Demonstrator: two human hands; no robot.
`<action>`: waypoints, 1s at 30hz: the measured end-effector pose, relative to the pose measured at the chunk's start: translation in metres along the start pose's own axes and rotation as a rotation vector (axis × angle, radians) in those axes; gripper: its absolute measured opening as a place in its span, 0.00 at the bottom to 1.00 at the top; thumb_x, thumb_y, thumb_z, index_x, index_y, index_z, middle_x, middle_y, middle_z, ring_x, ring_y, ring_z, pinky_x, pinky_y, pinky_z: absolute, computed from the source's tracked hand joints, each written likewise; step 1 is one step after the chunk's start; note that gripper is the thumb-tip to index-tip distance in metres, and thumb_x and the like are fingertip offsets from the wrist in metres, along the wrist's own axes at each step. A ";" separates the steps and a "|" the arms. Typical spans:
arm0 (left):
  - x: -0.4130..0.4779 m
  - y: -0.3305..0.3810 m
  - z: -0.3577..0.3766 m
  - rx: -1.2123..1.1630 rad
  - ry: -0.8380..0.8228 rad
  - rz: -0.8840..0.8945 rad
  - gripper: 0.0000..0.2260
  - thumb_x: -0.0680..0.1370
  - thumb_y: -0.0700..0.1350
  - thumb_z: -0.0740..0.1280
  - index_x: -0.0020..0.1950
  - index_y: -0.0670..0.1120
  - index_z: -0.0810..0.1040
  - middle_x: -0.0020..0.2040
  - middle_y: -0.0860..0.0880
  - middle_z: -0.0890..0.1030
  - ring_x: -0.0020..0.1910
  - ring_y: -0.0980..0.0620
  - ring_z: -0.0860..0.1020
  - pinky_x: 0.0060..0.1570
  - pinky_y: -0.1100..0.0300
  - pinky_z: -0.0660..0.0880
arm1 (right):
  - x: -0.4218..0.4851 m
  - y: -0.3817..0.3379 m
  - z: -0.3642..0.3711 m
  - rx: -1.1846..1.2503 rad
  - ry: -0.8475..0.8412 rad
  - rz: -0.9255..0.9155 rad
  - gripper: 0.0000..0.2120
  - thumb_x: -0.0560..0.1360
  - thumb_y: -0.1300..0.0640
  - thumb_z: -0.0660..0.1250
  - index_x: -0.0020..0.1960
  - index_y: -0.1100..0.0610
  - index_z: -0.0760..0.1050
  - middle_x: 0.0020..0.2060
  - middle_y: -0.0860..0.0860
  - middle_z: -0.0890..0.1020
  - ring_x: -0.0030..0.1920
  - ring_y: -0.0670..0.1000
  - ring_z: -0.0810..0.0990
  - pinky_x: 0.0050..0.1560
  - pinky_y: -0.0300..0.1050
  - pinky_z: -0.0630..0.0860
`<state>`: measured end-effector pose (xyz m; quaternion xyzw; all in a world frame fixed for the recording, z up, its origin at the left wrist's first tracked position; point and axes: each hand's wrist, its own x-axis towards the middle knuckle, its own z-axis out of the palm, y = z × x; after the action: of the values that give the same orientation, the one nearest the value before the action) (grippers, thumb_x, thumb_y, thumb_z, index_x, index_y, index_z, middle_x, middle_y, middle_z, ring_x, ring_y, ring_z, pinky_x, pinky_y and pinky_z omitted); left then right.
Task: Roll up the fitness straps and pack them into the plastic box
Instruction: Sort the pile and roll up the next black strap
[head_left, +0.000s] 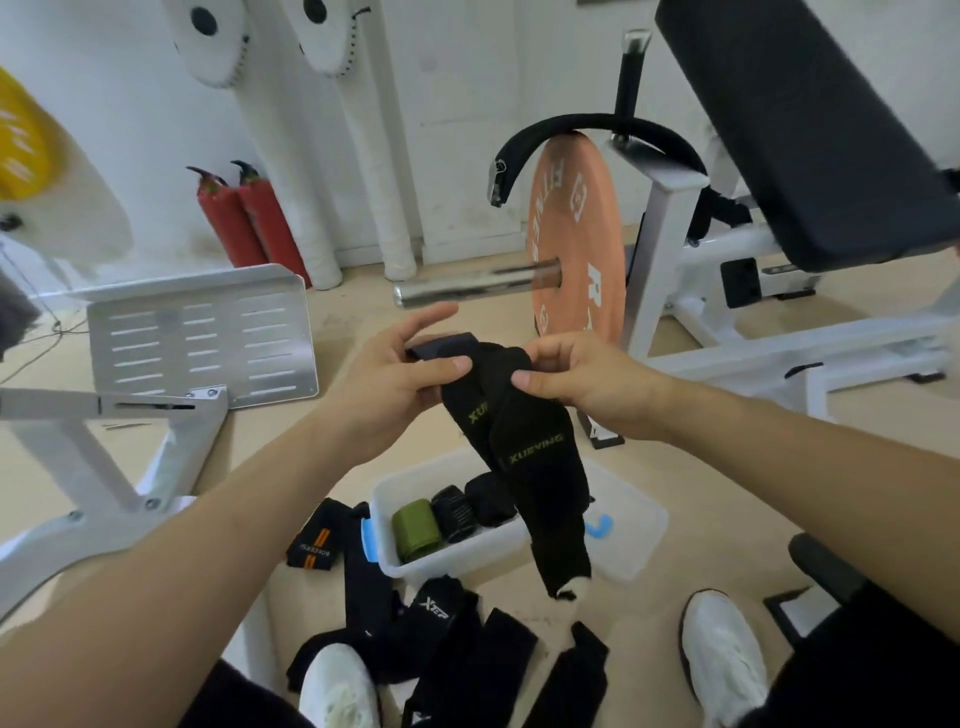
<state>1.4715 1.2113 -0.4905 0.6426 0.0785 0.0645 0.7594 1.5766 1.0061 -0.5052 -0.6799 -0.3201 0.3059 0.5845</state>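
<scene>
A black fitness strap (535, 462) with yellow lettering hangs in the air between my hands, its tail dangling over the box. My left hand (395, 379) pinches its upper left end with thumb and fingers. My right hand (582, 379) pinches the top on the right side. Below stands the clear plastic box (410, 564) on the floor, holding a green roll (415, 530) and two black rolls (467, 509). Several unrolled black straps (467, 654) lie on the floor in front of the box, one with orange stripes (311, 545).
The box lid (628, 530) lies to the right of the box. An orange weight plate (576, 244) on a bar stands behind, a black bench pad (800, 130) at right, a white machine frame (130, 457) and metal footplate (202, 332) at left. My white shoes (722, 654) flank the straps.
</scene>
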 end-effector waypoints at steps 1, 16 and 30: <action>0.000 0.000 0.003 -0.052 0.069 -0.008 0.31 0.76 0.31 0.71 0.77 0.47 0.68 0.63 0.44 0.80 0.59 0.48 0.83 0.48 0.60 0.81 | 0.002 0.000 0.000 0.027 0.041 0.000 0.07 0.80 0.65 0.66 0.56 0.67 0.79 0.53 0.66 0.83 0.53 0.56 0.82 0.63 0.52 0.78; -0.025 -0.015 0.026 0.193 0.159 -0.136 0.12 0.81 0.50 0.68 0.60 0.46 0.84 0.55 0.47 0.87 0.58 0.47 0.83 0.64 0.52 0.77 | 0.001 -0.006 0.006 0.187 0.159 0.020 0.13 0.81 0.64 0.64 0.64 0.66 0.77 0.56 0.59 0.83 0.55 0.53 0.83 0.59 0.47 0.79; -0.018 0.003 0.009 0.054 0.254 -0.087 0.12 0.85 0.48 0.63 0.65 0.47 0.79 0.53 0.47 0.86 0.47 0.48 0.87 0.41 0.56 0.83 | -0.008 -0.010 0.012 0.081 0.272 -0.113 0.05 0.76 0.65 0.70 0.51 0.62 0.82 0.40 0.55 0.86 0.44 0.52 0.85 0.49 0.42 0.83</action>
<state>1.4553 1.1991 -0.4856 0.6454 0.2035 0.1105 0.7279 1.5614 1.0085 -0.4968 -0.6718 -0.2628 0.1904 0.6659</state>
